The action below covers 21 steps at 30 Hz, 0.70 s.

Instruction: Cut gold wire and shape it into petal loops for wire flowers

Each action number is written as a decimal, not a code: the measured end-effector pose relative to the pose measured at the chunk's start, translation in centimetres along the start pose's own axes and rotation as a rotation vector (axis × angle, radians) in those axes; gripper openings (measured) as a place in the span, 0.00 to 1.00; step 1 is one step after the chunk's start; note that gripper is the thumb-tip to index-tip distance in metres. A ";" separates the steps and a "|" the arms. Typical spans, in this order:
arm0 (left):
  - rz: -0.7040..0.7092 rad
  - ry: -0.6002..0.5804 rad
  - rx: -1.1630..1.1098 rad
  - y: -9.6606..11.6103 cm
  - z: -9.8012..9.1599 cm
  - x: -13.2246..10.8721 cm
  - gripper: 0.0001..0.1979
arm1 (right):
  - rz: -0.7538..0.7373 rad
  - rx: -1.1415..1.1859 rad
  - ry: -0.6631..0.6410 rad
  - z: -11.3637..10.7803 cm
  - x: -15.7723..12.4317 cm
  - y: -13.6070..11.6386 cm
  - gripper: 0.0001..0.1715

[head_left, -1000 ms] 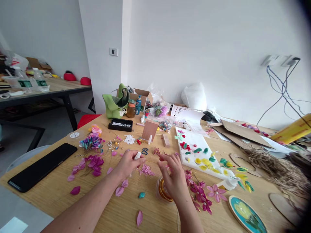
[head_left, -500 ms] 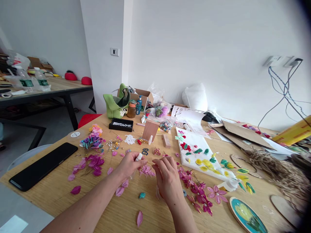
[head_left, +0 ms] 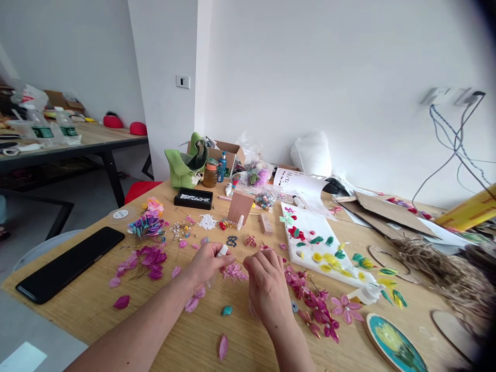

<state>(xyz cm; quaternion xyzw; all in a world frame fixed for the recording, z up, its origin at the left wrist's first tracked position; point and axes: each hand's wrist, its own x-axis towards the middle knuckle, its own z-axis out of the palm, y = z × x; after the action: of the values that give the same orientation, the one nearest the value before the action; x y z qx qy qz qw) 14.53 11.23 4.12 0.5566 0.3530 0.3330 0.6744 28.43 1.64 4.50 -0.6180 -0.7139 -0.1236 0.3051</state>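
Note:
My left hand (head_left: 207, 263) is closed round a small white glue bottle (head_left: 222, 251), its tip poking out between thumb and fingers. My right hand (head_left: 266, 287) is curled with fingertips pinched close to the left hand, over a pink feathery flower piece (head_left: 234, 272); what it pinches is too small to make out. Magenta flowers (head_left: 315, 307) lie just right of my right hand. Loose pink petals (head_left: 191, 305) sit under my left wrist. A small teal piece (head_left: 227, 310) lies between my forearms on the wooden table (head_left: 93, 310).
A white board (head_left: 306, 227) with red, green and yellow petals lies right of centre. A black flat case (head_left: 64, 264) sits near the left edge. Purple flower bunch (head_left: 147, 226), black tray (head_left: 192, 198), wooden block (head_left: 239, 206), bottles, green bag (head_left: 182, 168), cardboard and straw crowd the back.
My right hand moved left and toward my left hand, covering the clear spool it was beside a second ago. My left hand barely shifted.

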 end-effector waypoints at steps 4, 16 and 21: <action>0.018 0.002 0.010 -0.2 0.0 0.0 0.19 | 0.015 0.015 0.020 -0.2 0.1 -0.1 0.10; 0.008 0.044 0.028 0.3 -0.5 -0.3 0.16 | 0.157 0.028 0.023 -3.5 0.8 -0.9 0.16; -0.055 0.006 -0.034 0.6 -0.6 0.1 0.17 | 0.382 -0.011 0.151 -9.1 -2.4 -2.2 0.07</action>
<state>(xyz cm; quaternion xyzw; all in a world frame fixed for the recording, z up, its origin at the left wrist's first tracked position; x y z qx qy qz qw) 14.05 11.66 4.61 0.5340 0.3645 0.3222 0.6915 29.07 -5.81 10.66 -0.7329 -0.5581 -0.1130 0.3723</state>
